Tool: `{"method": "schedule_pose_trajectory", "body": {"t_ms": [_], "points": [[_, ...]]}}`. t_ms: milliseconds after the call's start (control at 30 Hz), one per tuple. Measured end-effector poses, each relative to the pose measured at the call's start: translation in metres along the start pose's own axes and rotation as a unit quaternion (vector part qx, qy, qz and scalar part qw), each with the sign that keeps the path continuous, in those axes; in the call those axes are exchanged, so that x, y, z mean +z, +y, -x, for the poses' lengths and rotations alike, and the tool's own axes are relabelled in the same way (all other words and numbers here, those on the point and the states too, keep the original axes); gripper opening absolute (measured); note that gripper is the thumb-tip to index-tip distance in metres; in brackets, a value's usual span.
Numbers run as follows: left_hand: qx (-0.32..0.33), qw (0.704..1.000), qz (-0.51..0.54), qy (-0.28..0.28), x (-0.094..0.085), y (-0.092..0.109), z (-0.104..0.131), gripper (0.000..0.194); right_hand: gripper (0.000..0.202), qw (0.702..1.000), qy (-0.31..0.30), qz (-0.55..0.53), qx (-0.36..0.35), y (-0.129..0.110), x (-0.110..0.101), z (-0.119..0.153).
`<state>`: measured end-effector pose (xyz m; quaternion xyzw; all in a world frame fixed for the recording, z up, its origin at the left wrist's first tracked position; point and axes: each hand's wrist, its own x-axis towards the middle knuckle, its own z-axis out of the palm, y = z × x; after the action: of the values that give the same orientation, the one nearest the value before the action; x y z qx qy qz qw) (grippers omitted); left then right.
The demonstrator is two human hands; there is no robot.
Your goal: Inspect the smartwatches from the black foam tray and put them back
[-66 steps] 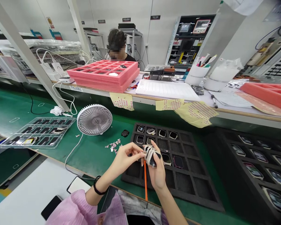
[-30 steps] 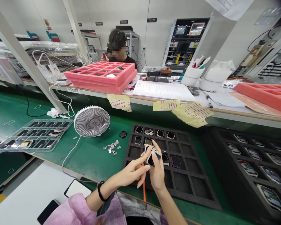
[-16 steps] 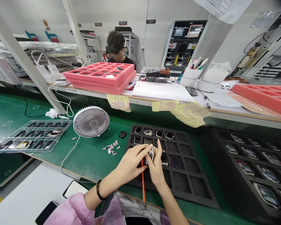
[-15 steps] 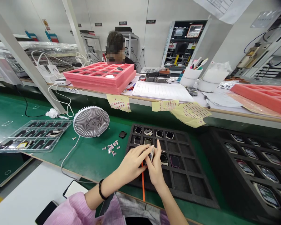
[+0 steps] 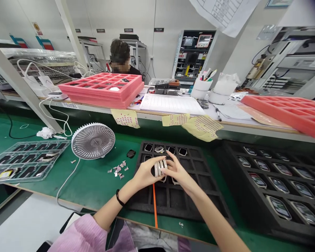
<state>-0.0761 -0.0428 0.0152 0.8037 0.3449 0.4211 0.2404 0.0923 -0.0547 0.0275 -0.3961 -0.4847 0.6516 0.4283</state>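
Note:
Both hands meet above a black foam tray (image 5: 177, 207) with square compartments. Between them is a small stack of silver watch cases (image 5: 160, 167). My left hand (image 5: 145, 174) has its fingers and thumb round the stack's left side. My right hand (image 5: 179, 171) grips the same stack from the right, fingers bent over it. Behind the hands, a row of watch cases with dark faces (image 5: 183, 151) sits in the tray's far compartments. An orange strip (image 5: 154, 206) runs from beneath my left hand to the bench's front edge.
A white fan (image 5: 93, 141) stands left, beside small metallic pieces (image 5: 118, 169) and a dark watch part (image 5: 131, 153). A clear tray (image 5: 23, 159) lies far left. Right is a black tray of watches (image 5: 248, 206). Pink trays (image 5: 99, 99) rest on the shelf; a person (image 5: 120, 57) sits behind.
The view has shifted to the right. My hands have drawn slightly apart, and several silver cases now show side by side between them, where one was partly visible before.

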Motion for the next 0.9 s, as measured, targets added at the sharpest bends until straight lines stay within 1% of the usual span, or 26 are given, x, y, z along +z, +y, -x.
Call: {"method": "schedule_pose_trajectory", "body": {"t_ms": [100,133,200,333,467,567,667,733,767,833,900], "points": [[0.014,1.0,0.019,-0.001,0.0,-0.008,-0.012,0.054,0.06,0.992,-0.085,-0.049,0.084,-0.012,-0.013,-0.02],[0.017,1.0,0.019,0.001,0.001,-0.011,-0.014,0.055,0.051,0.988,-0.104,-0.059,0.097,-0.012,-0.016,-0.027],[0.017,1.0,0.021,0.002,0.003,-0.018,-0.017,0.056,0.041,0.985,-0.116,-0.071,0.105,-0.008,-0.019,-0.039],[0.005,0.999,0.034,-0.026,0.005,-0.032,-0.015,0.059,0.039,0.985,-0.1,-0.089,0.113,0.011,-0.02,-0.053],[-0.005,0.997,0.033,-0.063,0.005,-0.036,-0.009,0.061,0.038,0.986,-0.089,-0.087,0.108,0.027,-0.021,-0.052],[-0.005,0.996,0.03,-0.079,0.006,-0.035,-0.008,0.061,0.039,0.989,-0.08,-0.072,0.104,0.031,-0.02,-0.048],[0.004,0.996,0.016,-0.083,0.004,-0.035,-0.009,0.058,0.036,0.991,-0.059,-0.072,0.096,0.029,-0.02,-0.047],[-0.009,0.998,0.002,-0.057,0.003,-0.037,-0.011,0.055,0.035,0.992,-0.03,-0.089,0.088,0.026,-0.022,-0.048],[-0.029,0.999,0.002,-0.033,0.002,-0.039,-0.012,0.054,0.037,0.991,-0.011,-0.101,0.083,0.025,-0.024,-0.049],[-0.097,0.994,0.036,0.022,0.002,-0.044,-0.014,0.056,0.04,0.99,0.025,-0.122,0.072,0.022,-0.029,-0.052],[-0.189,0.972,0.129,0.061,0.004,-0.05,-0.016,0.06,0.043,0.988,0.053,-0.132,0.067,0.022,-0.032,-0.053]]}}
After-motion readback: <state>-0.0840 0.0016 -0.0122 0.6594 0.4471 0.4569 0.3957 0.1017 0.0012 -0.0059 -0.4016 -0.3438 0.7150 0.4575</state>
